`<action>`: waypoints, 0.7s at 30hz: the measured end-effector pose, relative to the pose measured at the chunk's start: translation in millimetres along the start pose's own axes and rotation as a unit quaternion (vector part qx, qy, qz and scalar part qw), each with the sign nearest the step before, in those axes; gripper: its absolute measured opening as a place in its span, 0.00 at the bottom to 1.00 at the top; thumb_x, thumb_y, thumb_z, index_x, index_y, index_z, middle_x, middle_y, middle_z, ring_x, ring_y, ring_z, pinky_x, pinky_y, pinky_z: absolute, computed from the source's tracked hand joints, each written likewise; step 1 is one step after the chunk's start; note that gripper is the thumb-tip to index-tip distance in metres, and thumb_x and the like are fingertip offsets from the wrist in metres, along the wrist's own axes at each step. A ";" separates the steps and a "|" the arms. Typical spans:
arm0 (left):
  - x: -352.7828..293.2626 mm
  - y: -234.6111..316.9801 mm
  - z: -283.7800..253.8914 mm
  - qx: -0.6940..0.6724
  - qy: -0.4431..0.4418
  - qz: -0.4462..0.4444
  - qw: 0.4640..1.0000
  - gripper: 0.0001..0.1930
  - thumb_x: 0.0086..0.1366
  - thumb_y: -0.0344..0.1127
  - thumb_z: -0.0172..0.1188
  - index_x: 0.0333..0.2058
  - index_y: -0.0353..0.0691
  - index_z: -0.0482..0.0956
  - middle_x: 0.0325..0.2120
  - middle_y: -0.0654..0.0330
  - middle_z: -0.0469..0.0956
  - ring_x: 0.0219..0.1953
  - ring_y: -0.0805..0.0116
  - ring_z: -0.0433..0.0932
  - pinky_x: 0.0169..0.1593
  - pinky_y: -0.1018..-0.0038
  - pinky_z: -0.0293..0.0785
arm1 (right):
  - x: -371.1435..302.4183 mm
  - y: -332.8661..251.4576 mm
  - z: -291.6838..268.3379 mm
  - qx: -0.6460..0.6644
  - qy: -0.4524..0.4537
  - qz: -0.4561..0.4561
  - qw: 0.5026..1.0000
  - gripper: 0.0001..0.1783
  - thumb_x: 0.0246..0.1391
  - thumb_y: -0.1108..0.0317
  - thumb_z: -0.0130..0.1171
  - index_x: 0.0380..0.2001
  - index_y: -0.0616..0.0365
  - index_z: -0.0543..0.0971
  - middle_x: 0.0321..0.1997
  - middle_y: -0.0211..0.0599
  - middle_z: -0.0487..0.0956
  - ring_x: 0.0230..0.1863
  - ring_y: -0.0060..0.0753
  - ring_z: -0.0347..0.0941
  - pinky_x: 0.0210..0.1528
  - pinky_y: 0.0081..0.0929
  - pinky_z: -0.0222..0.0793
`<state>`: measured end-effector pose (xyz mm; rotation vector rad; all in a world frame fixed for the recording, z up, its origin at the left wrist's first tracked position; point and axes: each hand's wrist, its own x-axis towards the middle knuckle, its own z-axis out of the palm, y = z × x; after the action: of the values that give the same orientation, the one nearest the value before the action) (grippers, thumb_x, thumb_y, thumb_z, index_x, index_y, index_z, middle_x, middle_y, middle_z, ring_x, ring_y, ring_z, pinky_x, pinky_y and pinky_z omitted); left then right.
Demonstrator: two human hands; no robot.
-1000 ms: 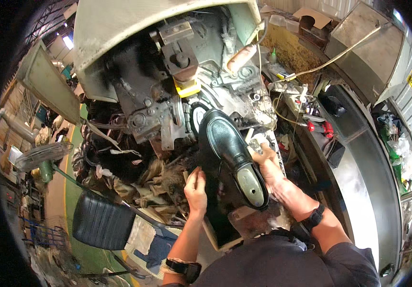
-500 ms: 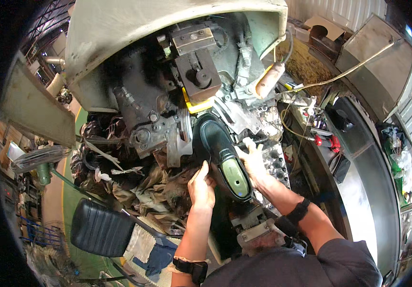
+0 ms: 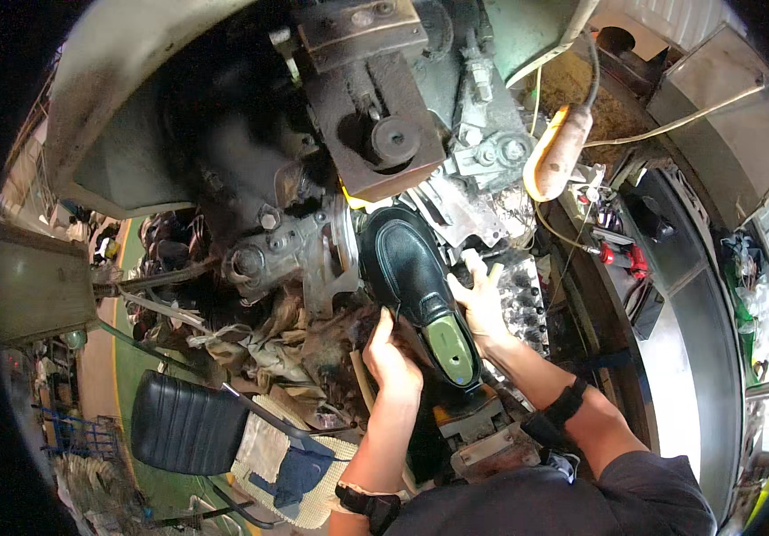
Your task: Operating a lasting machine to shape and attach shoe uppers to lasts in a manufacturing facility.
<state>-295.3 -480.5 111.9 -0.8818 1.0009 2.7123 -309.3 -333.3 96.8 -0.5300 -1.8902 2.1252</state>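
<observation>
A black leather slip-on shoe (image 3: pixel 404 268) stands toe-away at the machine, with a green shoe last (image 3: pixel 449 348) showing through its opening. From the left, my left hand (image 3: pixel 390 355) cups the shoe's side, its thumb along the upper and its other fingers partly hidden. On the opposite side my right hand (image 3: pixel 481 308) holds the shoe near the opening; a white covering shows on a fingertip. The toe sits between the machine's metal side plates (image 3: pixel 341 239), beneath a dark metal block (image 3: pixel 371 134).
A white-and-yellow hand-held control (image 3: pixel 558 154) hangs by its cable on the right. Beyond it are a red tool (image 3: pixel 624 259) and a long dark bench (image 3: pixel 693 313). Crumpled cloth (image 3: pixel 268 344) heaps at the left, above a black chair (image 3: pixel 186 424).
My view has come closer to the machine, so the block and shoe look larger. Both hands keep their hold on the shoe, whose toe remains between the side plates.
</observation>
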 end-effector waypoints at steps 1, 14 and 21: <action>2.8 -4.6 1.9 -0.029 0.016 0.009 0.999 0.12 0.72 0.39 0.61 0.46 0.35 0.82 0.41 0.59 0.84 0.41 0.66 0.81 0.49 0.71 0.75 | 0.6 4.2 1.5 0.009 0.008 -0.004 1.000 0.42 0.57 0.62 0.69 0.71 0.60 0.64 0.76 0.55 0.59 0.80 0.58 0.25 0.80 0.41 0.25; 7.2 -12.6 10.9 -0.035 -0.005 0.053 0.998 0.21 0.74 0.43 0.58 0.55 0.31 0.78 0.52 0.56 0.80 0.51 0.62 0.79 0.56 0.66 0.74 | 3.8 8.8 2.0 0.208 0.003 0.114 0.971 0.46 0.54 0.58 0.73 0.72 0.56 0.64 0.81 0.42 0.26 0.81 0.45 0.32 0.76 0.42 0.51; 21.0 -20.0 -5.3 -0.058 -0.051 0.028 0.997 0.21 0.74 0.44 0.58 0.55 0.31 0.79 0.51 0.58 0.81 0.51 0.64 0.79 0.57 0.67 0.73 | 7.2 10.4 -0.7 0.274 -0.065 0.174 0.944 0.48 0.59 0.56 0.70 0.73 0.61 0.58 0.81 0.43 0.35 0.79 0.36 0.44 0.74 0.39 0.55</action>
<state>-304.1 -470.2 85.7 -0.7349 0.8694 2.8546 -314.9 -331.1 85.6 -0.6397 -1.2233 2.8269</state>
